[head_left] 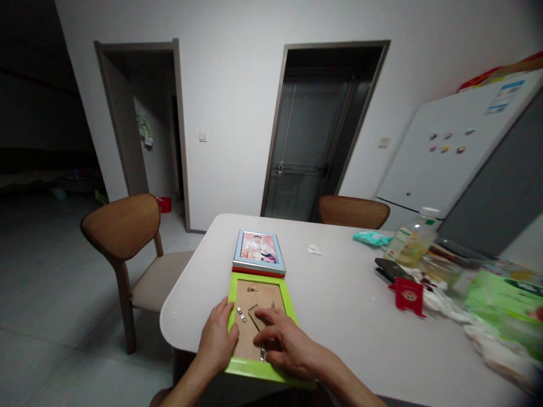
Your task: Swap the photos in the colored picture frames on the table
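Note:
A lime-green picture frame lies back side up at the table's near edge, partly overhanging it. Its brown backing board bears several small metal clips and a folded stand flap. My left hand grips the frame's left side, thumb on top. Over the lower right of the board is my right hand, fingers apart and bent, its thumb close to the bottom clip; whether it touches that clip I cannot tell. Beyond, a light-blue picture frame with a photo sits on a red frame.
The white table carries a crumpled tissue, teal packet, plastic bottle, black wallet-like item, red card-like piece and green bag. Wooden chairs stand at left and behind.

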`<state>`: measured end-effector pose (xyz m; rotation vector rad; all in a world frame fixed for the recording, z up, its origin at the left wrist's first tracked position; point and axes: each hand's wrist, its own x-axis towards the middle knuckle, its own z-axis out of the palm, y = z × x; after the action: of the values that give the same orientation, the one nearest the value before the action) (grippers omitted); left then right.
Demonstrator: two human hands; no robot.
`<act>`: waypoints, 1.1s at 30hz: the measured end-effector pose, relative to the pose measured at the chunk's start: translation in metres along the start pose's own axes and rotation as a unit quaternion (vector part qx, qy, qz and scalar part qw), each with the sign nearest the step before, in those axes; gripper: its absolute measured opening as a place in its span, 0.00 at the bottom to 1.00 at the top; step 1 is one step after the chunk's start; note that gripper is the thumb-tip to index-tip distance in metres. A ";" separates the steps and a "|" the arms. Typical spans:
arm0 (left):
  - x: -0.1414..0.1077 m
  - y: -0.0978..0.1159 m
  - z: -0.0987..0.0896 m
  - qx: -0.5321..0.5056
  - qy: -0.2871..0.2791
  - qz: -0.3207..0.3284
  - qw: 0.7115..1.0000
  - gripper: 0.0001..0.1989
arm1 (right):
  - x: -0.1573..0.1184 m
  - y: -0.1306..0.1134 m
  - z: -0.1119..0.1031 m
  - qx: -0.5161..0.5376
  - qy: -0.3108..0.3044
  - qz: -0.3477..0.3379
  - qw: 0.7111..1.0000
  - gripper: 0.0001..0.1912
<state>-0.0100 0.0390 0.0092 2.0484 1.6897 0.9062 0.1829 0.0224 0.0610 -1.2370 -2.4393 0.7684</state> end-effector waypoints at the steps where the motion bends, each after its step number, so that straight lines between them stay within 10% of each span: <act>1: 0.000 0.000 0.000 0.001 0.001 0.000 1.000 0.23 | 0.000 -0.002 0.000 -0.001 -0.005 0.001 1.000 0.16; 15: 0.000 0.000 0.000 0.011 -0.010 -0.011 1.000 0.23 | 0.005 0.002 0.022 -0.001 0.124 0.045 0.991 0.09; 33: 0.007 0.013 -0.013 -0.111 0.008 -0.045 0.993 0.18 | 0.018 -0.013 -0.001 -0.069 0.204 0.133 0.967 0.14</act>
<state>-0.0079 0.0411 0.0284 1.8096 1.5974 1.0331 0.1643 0.0307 0.0697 -1.6164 -2.0448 0.3595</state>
